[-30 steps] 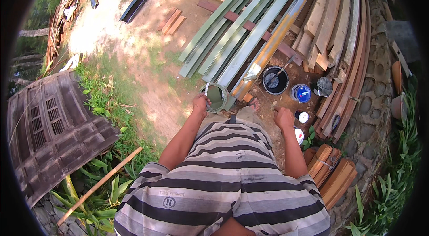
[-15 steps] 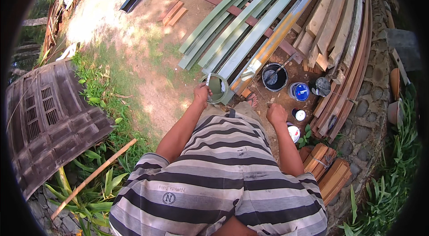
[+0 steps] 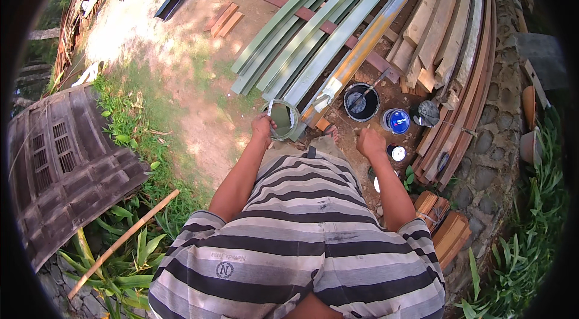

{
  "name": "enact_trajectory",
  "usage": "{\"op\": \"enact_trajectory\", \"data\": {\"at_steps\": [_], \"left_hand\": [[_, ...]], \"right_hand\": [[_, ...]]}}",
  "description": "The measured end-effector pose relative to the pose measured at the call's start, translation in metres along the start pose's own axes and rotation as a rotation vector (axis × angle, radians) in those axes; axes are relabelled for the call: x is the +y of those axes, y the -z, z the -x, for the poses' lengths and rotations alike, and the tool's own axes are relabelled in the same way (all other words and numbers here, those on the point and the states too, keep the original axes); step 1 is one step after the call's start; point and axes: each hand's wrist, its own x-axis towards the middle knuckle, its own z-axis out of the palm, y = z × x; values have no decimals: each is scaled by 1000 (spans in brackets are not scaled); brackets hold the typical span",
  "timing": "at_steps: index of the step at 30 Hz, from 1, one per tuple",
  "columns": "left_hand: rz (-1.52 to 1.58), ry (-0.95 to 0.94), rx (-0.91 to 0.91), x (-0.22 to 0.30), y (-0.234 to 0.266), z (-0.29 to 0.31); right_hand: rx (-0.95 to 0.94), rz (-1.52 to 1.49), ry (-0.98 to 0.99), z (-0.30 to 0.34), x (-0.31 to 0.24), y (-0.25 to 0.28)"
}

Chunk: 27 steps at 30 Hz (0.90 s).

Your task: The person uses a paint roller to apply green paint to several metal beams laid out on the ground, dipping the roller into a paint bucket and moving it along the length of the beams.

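My left hand (image 3: 262, 128) is closed at the left side of a small open pail (image 3: 294, 115), gripping it near the rim. Grey-green paint (image 3: 281, 118) covers its bottom, and a pale strip stands at the rim by my fingers. Beyond the pail, light-green painted metal beams (image 3: 289, 59) run away from me. My right hand (image 3: 370, 143) is closed in front of me, right of the pail. What its fingers hold, if anything, is too small to make out. Past it stands a black bucket (image 3: 375, 115) with a stick leaning inside.
A blue-lidded can (image 3: 396, 121), a dark-topped can (image 3: 429, 113) and a small white-topped can (image 3: 397, 153) stand at right. Timber planks (image 3: 443, 35) lie stacked beside a stone edge (image 3: 482, 144). A carved wooden panel (image 3: 72, 156) and a pole (image 3: 123, 243) lie at left.
My right hand has moved slightly toward the left, nearer the pail. My left hand still grips the pail, which has shifted a little left in view. The whole scene has drifted slightly left.
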Motion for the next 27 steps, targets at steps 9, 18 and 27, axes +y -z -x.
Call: {"op": "enact_trajectory", "data": {"at_steps": [9, 18, 27], "left_hand": [[78, 7, 11, -8, -5, 3], [29, 17, 0, -13, -16, 12], [-4, 31, -57, -26, -18, 6]], "right_hand": [[-8, 91, 86, -5, -11, 24], [-58, 78, 88, -1, -4, 18], [25, 82, 29, 61, -15, 115]]}}
